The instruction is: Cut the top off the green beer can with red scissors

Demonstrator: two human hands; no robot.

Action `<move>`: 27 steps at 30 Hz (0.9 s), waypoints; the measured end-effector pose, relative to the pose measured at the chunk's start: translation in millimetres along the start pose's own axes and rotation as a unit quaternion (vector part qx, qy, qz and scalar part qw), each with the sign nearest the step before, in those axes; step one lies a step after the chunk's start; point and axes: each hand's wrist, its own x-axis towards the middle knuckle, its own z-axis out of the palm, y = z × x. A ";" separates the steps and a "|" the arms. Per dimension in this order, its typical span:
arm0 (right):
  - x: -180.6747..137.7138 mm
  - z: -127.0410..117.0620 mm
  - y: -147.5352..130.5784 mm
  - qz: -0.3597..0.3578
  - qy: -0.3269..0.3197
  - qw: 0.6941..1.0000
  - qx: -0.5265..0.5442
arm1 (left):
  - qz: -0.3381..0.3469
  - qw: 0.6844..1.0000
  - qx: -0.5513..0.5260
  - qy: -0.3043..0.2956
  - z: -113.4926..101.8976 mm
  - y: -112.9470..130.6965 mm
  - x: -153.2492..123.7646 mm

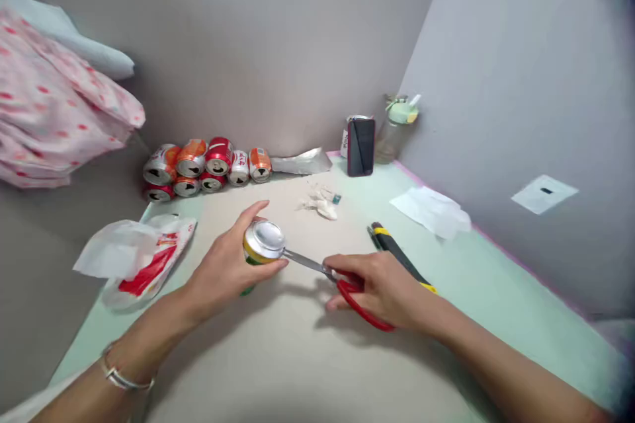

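My left hand (225, 258) is wrapped round a drink can (254, 258) with a silver end and a yellow and green side. The can's bare silver end tilts up towards me. In my right hand (384, 284) are red-handled scissors (308, 260), my fingers closed about the handles. Their blades point left, and the tip meets the can just below its silver rim. Whether the tip has pierced the metal I cannot tell.
Several drink cans (218, 157) lie stacked against the back wall, beside a flattened metal sheet (302, 162). A phone (361, 147) leans near a bottle (391, 132). A black and yellow box cutter (401, 258), crumpled tissue (322, 205), white paper (431, 210) and a plastic bag (143, 264) lie around.
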 end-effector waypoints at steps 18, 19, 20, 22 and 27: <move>-1.5 3.8 3.5 -0.038 0.045 0.994 -0.091 | 0.016 0.998 0.041 0.032 4.4 2.1 1.4; -1.4 3.4 2.9 -0.032 0.043 0.995 -0.086 | 0.018 0.998 0.043 0.037 4.9 2.1 1.3; -1.2 2.7 2.1 -0.026 0.039 0.996 -0.076 | 0.014 0.998 0.042 0.039 4.8 2.5 1.2; -1.0 0.6 0.1 -0.014 0.019 0.999 -0.044 | -0.008 0.999 0.022 0.029 2.9 4.1 1.3; -0.6 -0.1 -0.4 -0.005 -0.001 1.000 -0.008 | -0.042 0.997 -0.060 -0.022 -1.8 7.3 2.7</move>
